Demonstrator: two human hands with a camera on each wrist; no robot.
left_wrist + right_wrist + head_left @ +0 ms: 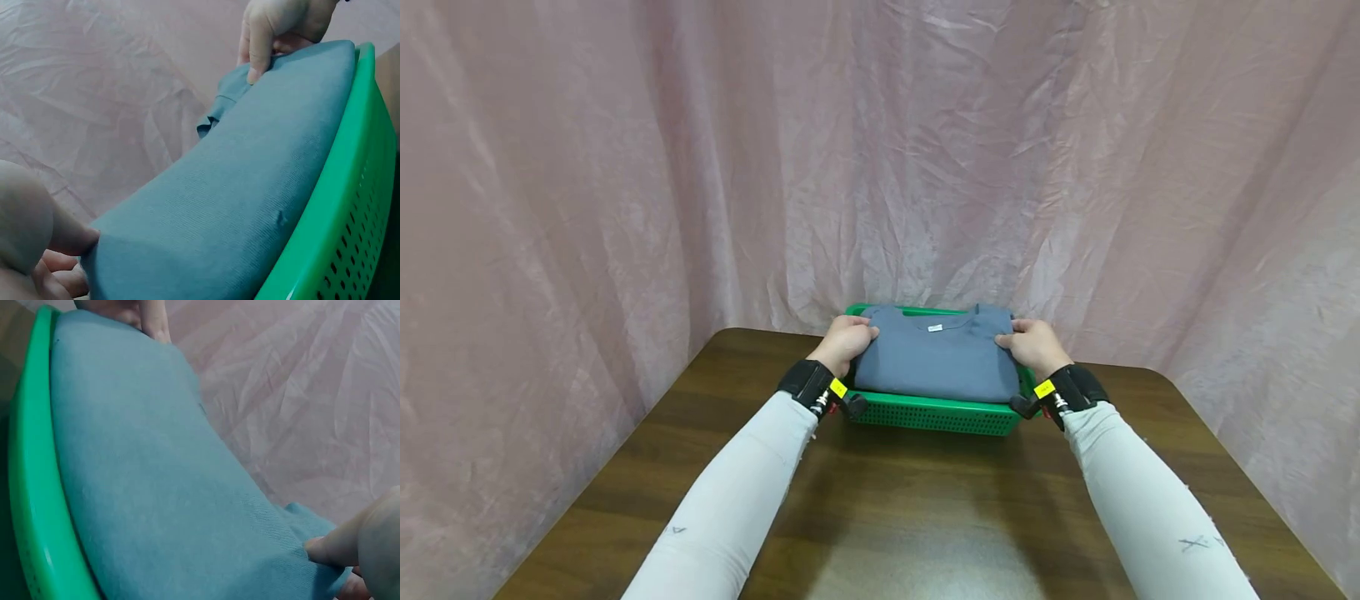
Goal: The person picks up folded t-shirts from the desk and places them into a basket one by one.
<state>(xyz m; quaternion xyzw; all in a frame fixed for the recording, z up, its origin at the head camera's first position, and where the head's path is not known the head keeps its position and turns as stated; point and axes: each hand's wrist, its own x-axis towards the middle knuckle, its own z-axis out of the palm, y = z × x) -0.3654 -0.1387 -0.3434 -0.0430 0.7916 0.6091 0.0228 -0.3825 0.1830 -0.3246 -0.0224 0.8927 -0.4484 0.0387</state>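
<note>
A folded blue-grey shirt, its neckline and small white label facing up, lies in a green plastic basket. My left hand pinches the shirt's left side, thumb on top and fingers beneath, as the left wrist view shows. On the opposite side my right hand pinches the cloth near the shoulder between thumb and fingers. In the right wrist view the shirt bulges above the basket's front rim. The basket's inside is mostly hidden under the cloth.
The basket stands near the back edge of a dark brown wooden table. A pink curtain hangs right behind it. Each wrist wears a black strap with a small camera, close beside the basket's front corners.
</note>
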